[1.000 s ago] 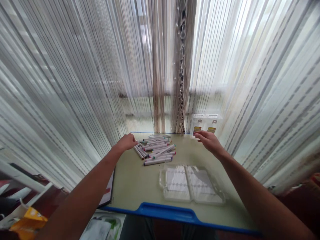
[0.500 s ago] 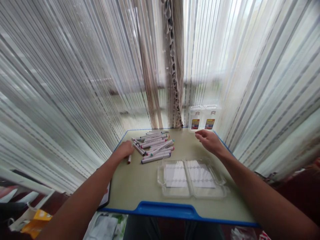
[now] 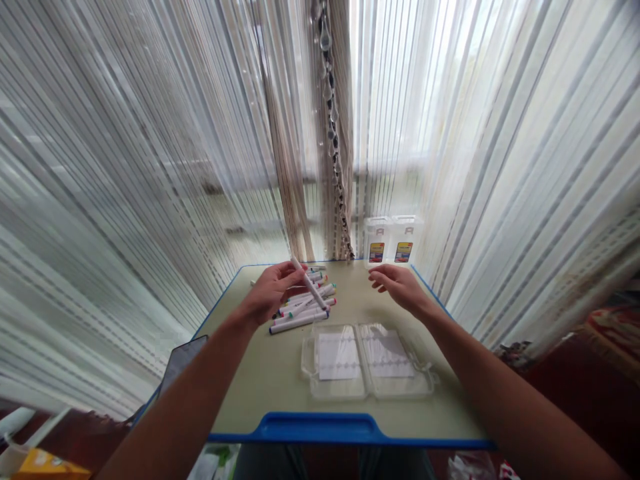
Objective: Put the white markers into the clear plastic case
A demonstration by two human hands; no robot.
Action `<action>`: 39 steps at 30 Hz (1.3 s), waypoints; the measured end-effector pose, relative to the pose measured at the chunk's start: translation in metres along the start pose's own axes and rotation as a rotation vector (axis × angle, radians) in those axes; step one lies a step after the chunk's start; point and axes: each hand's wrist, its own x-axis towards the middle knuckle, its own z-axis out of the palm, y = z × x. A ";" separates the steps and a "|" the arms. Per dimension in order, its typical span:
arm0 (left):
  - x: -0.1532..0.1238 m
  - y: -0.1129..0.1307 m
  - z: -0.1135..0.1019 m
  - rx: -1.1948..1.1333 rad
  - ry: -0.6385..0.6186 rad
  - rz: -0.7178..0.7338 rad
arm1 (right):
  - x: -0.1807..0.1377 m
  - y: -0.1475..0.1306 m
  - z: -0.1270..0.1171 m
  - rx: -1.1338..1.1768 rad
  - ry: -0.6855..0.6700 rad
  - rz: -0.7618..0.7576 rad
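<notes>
Between the thumb and fingers of my left hand [image 3: 273,290] is a white marker [image 3: 311,287], lifted and tilted above a pile of white markers [image 3: 300,321] with coloured ends. The hand and the held marker hide part of that pile. My right hand [image 3: 395,283] hovers over the right side of the table, fingers loosely bent and apart, holding nothing. Nearer to me lies a clear plastic case [image 3: 367,387], opened flat, with a white sheet showing in each half.
Two clear cases with labels [image 3: 377,252] stand at the table's back edge against the string curtain [image 3: 210,133]. A dark-screened tablet or phone [image 3: 183,360] lies at the left edge. A blue trough [image 3: 320,425] forms the front rim of the table [image 3: 250,393].
My left hand has moved right from the pile's left side and now holds a marker up over the pile. The right hand stays near the same spot. The camera view has shifted slightly.
</notes>
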 end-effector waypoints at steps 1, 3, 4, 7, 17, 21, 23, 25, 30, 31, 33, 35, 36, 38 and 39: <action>0.000 -0.003 0.014 -0.103 -0.007 0.031 | -0.003 -0.008 0.001 0.041 -0.055 -0.003; 0.002 -0.011 0.039 -0.282 -0.006 0.071 | -0.011 -0.023 0.005 0.099 -0.168 -0.010; 0.003 -0.015 0.048 -0.359 0.002 0.081 | -0.014 -0.029 0.007 0.138 -0.229 -0.009; 0.006 -0.030 0.066 -0.540 0.045 0.086 | -0.021 -0.038 0.015 0.349 -0.366 0.029; -0.002 -0.049 0.066 -0.673 0.033 -0.013 | -0.018 -0.021 0.023 0.502 -0.156 0.089; -0.001 -0.043 0.058 -0.686 0.009 0.025 | -0.016 -0.021 0.021 0.636 -0.097 0.158; -0.001 -0.043 0.056 -0.690 -0.010 0.038 | -0.016 -0.023 0.020 0.681 -0.081 0.194; -0.001 -0.044 0.055 -0.713 -0.044 0.050 | -0.017 -0.024 0.021 0.720 -0.071 0.222; -0.001 -0.049 0.054 -0.763 -0.142 0.101 | -0.018 -0.026 0.022 0.782 -0.064 0.273; -0.001 -0.049 0.054 -0.765 -0.152 0.109 | -0.018 -0.027 0.022 0.790 -0.066 0.275; -0.002 -0.049 0.054 -0.770 -0.164 0.118 | -0.018 -0.027 0.022 0.803 -0.072 0.274; -0.004 -0.047 0.054 -0.778 -0.168 0.120 | -0.018 -0.027 0.022 0.813 -0.080 0.273; -0.004 -0.046 0.055 -0.782 -0.169 0.119 | -0.018 -0.027 0.022 0.818 -0.084 0.272; -0.005 -0.044 0.055 -0.788 -0.171 0.115 | -0.018 -0.027 0.022 0.829 -0.089 0.273; -0.005 -0.044 0.056 -0.789 -0.170 0.113 | -0.018 -0.027 0.022 0.833 -0.090 0.275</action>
